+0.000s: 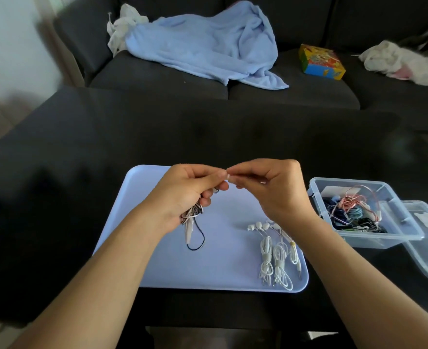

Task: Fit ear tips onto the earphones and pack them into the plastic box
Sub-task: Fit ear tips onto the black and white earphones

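Above the tray (157, 248), our left hand (185, 195) grips a bundled earphone (191, 215) and pinches its bud; our right hand (271, 187) pinches a white ear tip (230, 177) against it, fingertips meeting. The plastic box (359, 210) lies rightward, nearer our right hand.

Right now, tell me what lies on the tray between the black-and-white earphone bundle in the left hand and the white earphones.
Nothing: the head view shows only bare lilac tray between the bundle and the white earphones.
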The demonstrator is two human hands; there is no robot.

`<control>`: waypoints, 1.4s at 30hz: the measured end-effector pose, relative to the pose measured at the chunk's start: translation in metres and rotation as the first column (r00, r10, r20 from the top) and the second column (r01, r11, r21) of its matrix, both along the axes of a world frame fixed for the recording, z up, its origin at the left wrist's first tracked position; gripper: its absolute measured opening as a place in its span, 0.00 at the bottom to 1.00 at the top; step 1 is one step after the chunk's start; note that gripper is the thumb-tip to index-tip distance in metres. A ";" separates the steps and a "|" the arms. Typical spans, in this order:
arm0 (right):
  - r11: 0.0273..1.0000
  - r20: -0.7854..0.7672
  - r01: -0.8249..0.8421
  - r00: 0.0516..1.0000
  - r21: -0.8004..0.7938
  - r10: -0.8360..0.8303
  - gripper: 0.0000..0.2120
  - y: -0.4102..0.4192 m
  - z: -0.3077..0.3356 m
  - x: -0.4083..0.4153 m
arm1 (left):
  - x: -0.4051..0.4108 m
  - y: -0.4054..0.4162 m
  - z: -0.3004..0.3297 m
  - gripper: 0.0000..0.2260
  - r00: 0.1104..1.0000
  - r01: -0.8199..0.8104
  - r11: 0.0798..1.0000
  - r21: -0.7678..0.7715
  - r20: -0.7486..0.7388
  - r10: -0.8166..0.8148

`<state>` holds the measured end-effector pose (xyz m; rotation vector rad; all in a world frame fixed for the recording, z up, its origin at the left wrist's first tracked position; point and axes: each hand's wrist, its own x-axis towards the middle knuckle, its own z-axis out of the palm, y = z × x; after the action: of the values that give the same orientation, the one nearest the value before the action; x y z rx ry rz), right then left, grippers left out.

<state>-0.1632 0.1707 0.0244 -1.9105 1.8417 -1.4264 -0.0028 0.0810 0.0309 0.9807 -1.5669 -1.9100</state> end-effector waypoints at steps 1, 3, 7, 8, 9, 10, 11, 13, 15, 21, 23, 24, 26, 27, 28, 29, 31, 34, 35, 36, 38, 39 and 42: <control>1.000 -0.115 -0.020 0.993 -0.023 0.017 0.07 0.000 -0.002 -0.002 | 0.001 -0.001 0.001 0.06 1.000 0.027 0.998 0.064 0.005 -0.028; 0.995 -0.266 -0.065 0.963 -0.077 0.042 0.07 -0.002 -0.005 -0.004 | 0.004 -0.003 0.002 0.06 0.998 0.060 0.987 0.152 -0.013 -0.059; 0.999 -0.183 -0.018 0.983 -0.049 0.008 0.06 -0.004 -0.005 0.000 | 0.003 -0.004 -0.003 0.05 0.999 0.035 0.999 0.042 -0.009 -0.034; 1.000 -0.083 0.023 0.996 -0.001 -0.023 0.06 -0.002 -0.004 0.003 | 0.002 -0.004 -0.005 0.05 1.000 0.026 1.000 -0.012 -0.005 -0.026; 0.997 0.055 0.046 0.997 0.059 -0.049 0.06 -0.001 -0.003 0.006 | 0.001 -0.004 -0.006 0.06 1.000 0.020 0.998 -0.064 -0.008 -0.021; 0.992 0.233 0.039 0.970 0.117 -0.065 0.05 0.000 -0.002 0.008 | 0.000 -0.003 -0.008 0.06 1.000 0.013 0.993 -0.117 -0.014 -0.015; 0.988 0.424 0.008 0.903 0.157 -0.075 0.05 0.001 -0.001 0.011 | 0.001 -0.002 -0.009 0.06 1.000 0.003 0.985 -0.173 -0.018 -0.006; 0.977 0.731 -0.077 0.676 0.199 -0.096 0.05 0.001 0.002 0.016 | 0.000 -0.001 -0.009 0.07 1.000 -0.015 0.967 -0.253 -0.025 0.009; 0.968 0.873 -0.152 0.477 0.198 -0.103 0.06 -0.001 0.002 0.015 | -0.002 0.001 -0.008 0.07 0.999 -0.029 0.968 -0.250 -0.048 0.017; 0.979 0.569 -0.110 0.822 0.172 -0.008 0.08 -0.003 0.009 0.003 | -0.003 -0.001 -0.001 0.08 0.995 0.022 0.999 -0.047 -0.093 -0.027; 0.976 0.520 -0.142 0.853 0.165 0.036 0.08 -0.001 0.012 0.001 | 0.000 -0.003 0.001 0.09 0.992 0.059 0.998 -0.025 -0.110 -0.062; 0.972 0.509 -0.166 0.859 0.168 0.059 0.09 0.000 0.012 0.000 | 0.001 -0.003 0.002 0.09 0.990 0.075 0.997 -0.024 -0.115 -0.077; 0.959 0.517 -0.223 0.850 0.175 0.103 0.12 0.001 0.014 0.000 | 0.002 -0.003 0.004 0.11 0.988 0.102 0.994 -0.037 -0.114 -0.106; 0.950 0.536 -0.255 0.835 0.183 0.121 0.13 0.001 0.014 -0.001 | 0.003 -0.003 0.005 0.13 0.986 0.119 0.992 -0.038 -0.112 -0.123; 0.937 0.561 -0.291 0.816 0.193 0.138 0.13 0.001 0.015 -0.002 | 0.004 -0.004 0.006 0.16 0.984 0.140 0.990 -0.033 -0.109 -0.143; 0.922 0.581 -0.328 0.799 0.204 0.156 0.14 0.002 0.016 -0.003 | 0.006 -0.004 0.007 0.19 0.981 0.162 0.987 -0.027 -0.105 -0.163; 0.894 0.608 -0.388 0.772 0.222 0.184 0.13 0.002 0.017 -0.006 | 0.007 -0.004 0.009 0.22 0.976 0.195 0.980 -0.025 -0.092 -0.197; 0.891 0.633 -0.400 0.752 0.214 0.186 0.11 0.003 0.016 -0.006 | 0.007 -0.003 0.009 0.20 0.971 0.218 0.976 -0.017 -0.094 -0.219; 0.901 0.629 -0.385 0.756 0.201 0.183 0.11 0.002 0.016 -0.005 | 0.006 -0.003 0.009 0.19 0.970 0.219 0.976 -0.010 -0.106 -0.218; 0.911 0.623 -0.369 0.761 0.186 0.181 0.10 0.002 0.015 -0.004 | 0.006 -0.003 0.008 0.18 0.970 0.216 0.976 -0.003 -0.119 -0.214; 0.921 0.616 -0.346 0.769 0.178 0.170 0.10 0.001 0.013 -0.002 | 0.005 -0.002 0.006 0.17 0.972 0.202 0.979 -0.001 -0.123 -0.201; 0.921 0.614 -0.341 0.773 0.188 0.160 0.11 0.001 0.013 -0.002 | 0.005 -0.002 0.006 0.16 0.974 0.195 0.981 -0.009 -0.112 -0.195; 0.903 0.631 -0.368 0.760 0.220 0.156 0.11 0.001 0.014 -0.005 | 0.005 -0.002 0.006 0.16 0.977 0.190 0.981 -0.025 -0.097 -0.191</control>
<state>-0.1679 0.1716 0.0381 -1.2765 1.3308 -1.3116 0.0024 0.0788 0.0368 0.7398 -1.6666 -2.0378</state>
